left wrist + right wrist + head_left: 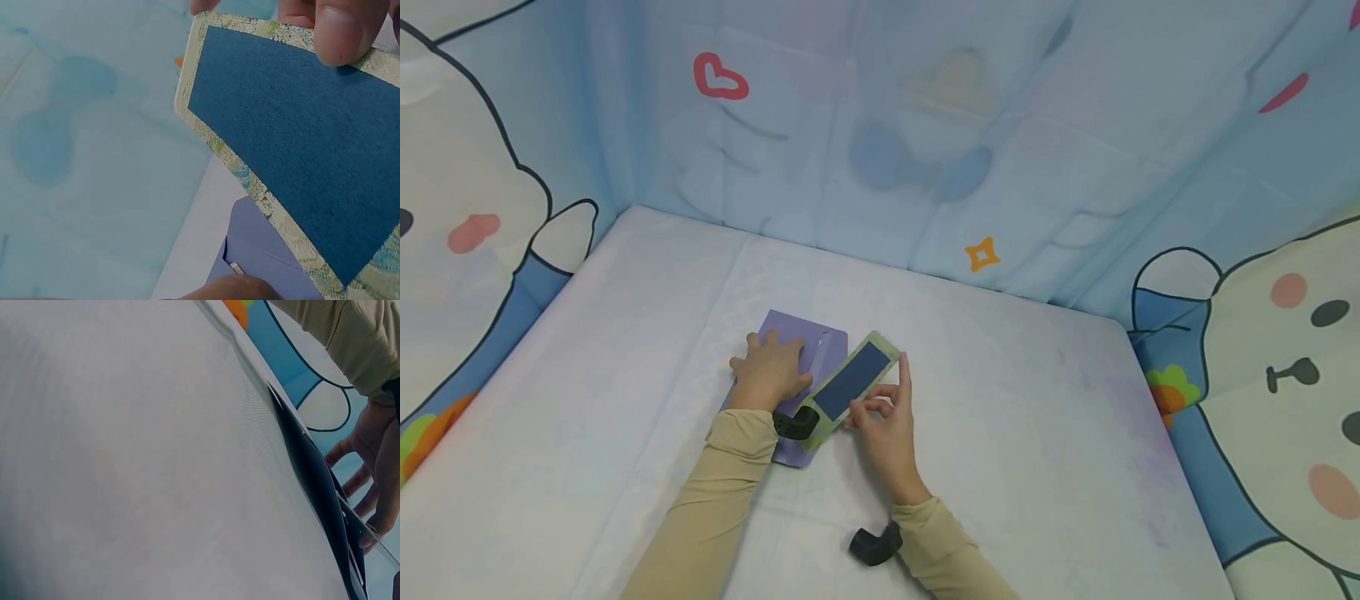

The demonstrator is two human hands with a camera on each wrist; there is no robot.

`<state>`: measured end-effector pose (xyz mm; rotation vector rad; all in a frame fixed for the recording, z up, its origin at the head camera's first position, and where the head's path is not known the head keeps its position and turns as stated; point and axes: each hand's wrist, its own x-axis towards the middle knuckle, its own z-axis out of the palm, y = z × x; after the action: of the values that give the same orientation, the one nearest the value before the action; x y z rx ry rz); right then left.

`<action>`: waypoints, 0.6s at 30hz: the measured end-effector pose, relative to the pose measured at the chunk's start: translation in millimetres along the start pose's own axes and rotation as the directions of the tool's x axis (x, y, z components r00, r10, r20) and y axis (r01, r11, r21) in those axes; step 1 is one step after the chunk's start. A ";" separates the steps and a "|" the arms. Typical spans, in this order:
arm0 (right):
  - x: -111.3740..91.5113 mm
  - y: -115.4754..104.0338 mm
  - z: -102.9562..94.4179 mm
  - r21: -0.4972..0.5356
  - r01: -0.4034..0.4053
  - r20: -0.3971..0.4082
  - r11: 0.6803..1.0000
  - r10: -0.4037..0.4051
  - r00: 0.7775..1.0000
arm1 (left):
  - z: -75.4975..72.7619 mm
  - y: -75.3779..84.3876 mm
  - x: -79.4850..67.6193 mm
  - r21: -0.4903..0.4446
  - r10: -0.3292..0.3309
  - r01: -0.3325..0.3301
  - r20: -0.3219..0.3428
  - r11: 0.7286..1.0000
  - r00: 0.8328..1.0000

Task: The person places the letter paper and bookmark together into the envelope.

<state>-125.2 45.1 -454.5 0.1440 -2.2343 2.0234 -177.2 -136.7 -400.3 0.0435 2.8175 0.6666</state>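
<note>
A long card with a dark blue panel and a patterned pale-green border [852,380] slants above the purple envelope [790,323], overlapping its right side. My right hand [886,433] pinches the card's right long edge, with the index finger stretched to its far corner. The left hand [769,372] rests on the envelope with its fingers spread. Up close in the left wrist view, the brocade-like border and blue face of the card [281,125] fill the right side. From the right wrist view, the envelope's layers [315,481] gape slightly beside the left hand [378,465].
A white cloth [1037,467] covers the table. Behind it hangs a pale blue printed curtain [805,167], with cartoon animals at both sides. Black wrist cameras stick out beside the left wrist [796,423] and the right wrist [876,544].
</note>
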 end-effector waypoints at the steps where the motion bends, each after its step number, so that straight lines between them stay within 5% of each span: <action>1: 0.0 -0.1 0.4 -0.004 -0.001 0.004 1.000 0.001 1.000 | 0.0 0.0 0.0 -0.001 0.000 0.000 -0.003 1.000 1.000; 18: -2.8 -8.0 8.2 -0.065 -0.026 0.074 0.998 0.031 0.997 | -0.6 0.5 -0.1 0.004 -0.001 0.001 -0.013 1.000 1.000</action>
<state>-121.5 36.2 -447.8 0.1862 -2.3560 1.9894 -177.2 -136.6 -399.5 0.0382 2.8316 0.6632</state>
